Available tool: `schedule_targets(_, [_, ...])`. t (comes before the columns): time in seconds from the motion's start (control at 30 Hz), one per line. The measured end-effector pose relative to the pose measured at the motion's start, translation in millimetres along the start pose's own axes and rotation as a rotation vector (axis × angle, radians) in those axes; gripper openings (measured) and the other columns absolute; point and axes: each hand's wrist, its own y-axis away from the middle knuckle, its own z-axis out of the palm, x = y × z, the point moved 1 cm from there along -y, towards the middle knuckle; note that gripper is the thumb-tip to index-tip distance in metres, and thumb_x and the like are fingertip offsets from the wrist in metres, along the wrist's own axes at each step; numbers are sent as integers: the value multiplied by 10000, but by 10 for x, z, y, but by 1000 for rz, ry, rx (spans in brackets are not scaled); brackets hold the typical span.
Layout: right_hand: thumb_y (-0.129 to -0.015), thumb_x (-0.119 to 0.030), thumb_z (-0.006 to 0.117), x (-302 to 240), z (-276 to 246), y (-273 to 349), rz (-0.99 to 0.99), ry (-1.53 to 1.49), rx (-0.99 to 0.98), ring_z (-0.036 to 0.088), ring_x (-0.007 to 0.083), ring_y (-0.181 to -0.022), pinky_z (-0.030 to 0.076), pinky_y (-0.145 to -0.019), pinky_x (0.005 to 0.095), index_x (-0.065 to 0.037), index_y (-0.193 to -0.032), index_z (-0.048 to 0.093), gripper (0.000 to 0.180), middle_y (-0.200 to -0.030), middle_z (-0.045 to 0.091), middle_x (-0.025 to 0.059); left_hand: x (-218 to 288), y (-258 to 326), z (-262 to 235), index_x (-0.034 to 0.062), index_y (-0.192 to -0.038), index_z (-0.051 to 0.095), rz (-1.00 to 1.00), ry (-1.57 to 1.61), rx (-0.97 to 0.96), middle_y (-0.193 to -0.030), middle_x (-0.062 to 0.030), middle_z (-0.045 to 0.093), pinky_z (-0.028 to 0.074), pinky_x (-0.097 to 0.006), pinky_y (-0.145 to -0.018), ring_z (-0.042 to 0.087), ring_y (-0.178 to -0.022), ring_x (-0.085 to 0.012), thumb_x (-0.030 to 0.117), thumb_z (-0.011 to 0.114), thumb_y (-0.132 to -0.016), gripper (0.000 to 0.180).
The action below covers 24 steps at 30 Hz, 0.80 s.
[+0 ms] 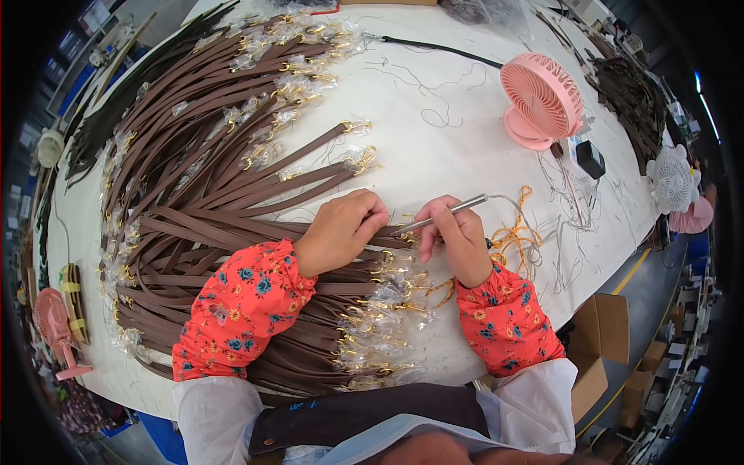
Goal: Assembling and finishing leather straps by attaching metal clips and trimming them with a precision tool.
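My left hand [339,231] is closed, thumb against fingers, on a brown strap [271,227] near its end, above the table. My right hand [459,239] grips a slim metal pen-shaped tool [468,204] with a grey cord [508,199] running off its back end. The tool's thin tip points left and meets or nearly meets the strap's end beside my left fingers; contact is too small to tell. Many brown straps [186,139] lie fanned over the table under and around my left arm. Their gold-coloured clasps [391,283] are wrapped in clear plastic.
A pink fan [540,97] stands at the back right, by a power strip with a black plug [590,160]. Orange twisted cord [515,236] and loose threads [434,101] lie on the white table [465,341]. A cardboard box [601,341] sits right of the table edge.
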Motion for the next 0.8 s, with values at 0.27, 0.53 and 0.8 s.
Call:
schedule_targets(0.27, [-1042, -320, 423, 45, 1, -18, -63, -57, -3, 580, 126, -599, 483, -588, 240, 13, -1030, 544, 354, -707, 595, 70, -20, 2, -6, -3, -890, 599, -11, 25, 1, -764, -116, 577, 431, -330, -613, 543, -665, -222, 133, 590, -907, 137])
schedule_targets(0.53, [-1041, -334, 421, 6, 42, -20, -48, -26, -6, 585, 127, -608, 487, -595, 240, 22, -1026, 546, 378, -706, 595, 70, -24, 11, -26, -2, -885, 598, -18, 24, -2, -736, -107, 569, 424, -328, -597, 535, -641, -210, 139, 591, -908, 143])
schedule_targets(0.8, [-1042, -333, 420, 0, 23, -14, -42, -20, -1, 584, 125, -604, 488, -595, 240, 24, -1020, 548, 379, -705, 596, 70, -16, -3, -12, -3, -886, 598, -10, 32, -1, -737, -107, 569, 423, -327, -593, 535, -640, -204, 132, 589, -908, 137])
